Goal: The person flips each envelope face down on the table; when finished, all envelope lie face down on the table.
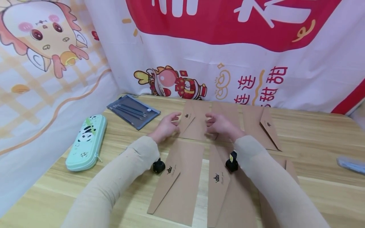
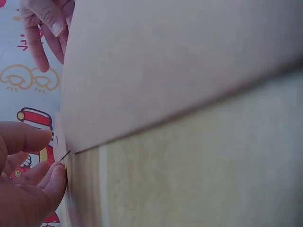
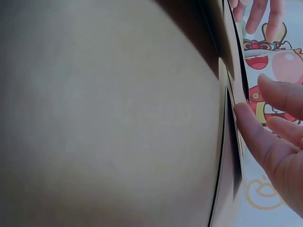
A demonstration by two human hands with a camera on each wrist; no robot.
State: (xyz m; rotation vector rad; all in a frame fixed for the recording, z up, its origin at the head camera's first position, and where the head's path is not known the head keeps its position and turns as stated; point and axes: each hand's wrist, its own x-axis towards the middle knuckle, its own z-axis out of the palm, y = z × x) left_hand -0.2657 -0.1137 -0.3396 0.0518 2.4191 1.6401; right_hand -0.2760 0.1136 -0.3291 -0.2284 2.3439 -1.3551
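Several brown kraft envelopes with pointed flaps lie in two rows on the table. At the back left envelope (image 1: 196, 123), my left hand (image 1: 167, 127) is by the left edge with fingers loosely bent. My right hand (image 1: 219, 124) is by its right edge, fingers spread and partly over the back middle envelope (image 1: 229, 110). The left wrist view shows the left thumb (image 2: 57, 179) low beside an envelope edge. A fingertip of the right hand (image 3: 279, 146) touches an envelope's edge in the right wrist view. Neither hand grips anything.
The back right envelope (image 1: 256, 126) has a slightly raised flap. Front envelopes (image 1: 186, 183) lie below my forearms. To the left are a blue mesh pouch (image 1: 134, 110) with pencils and a mint panda case (image 1: 85, 145). A clear packet (image 1: 352, 164) lies far right. Printed cloth hangs behind.
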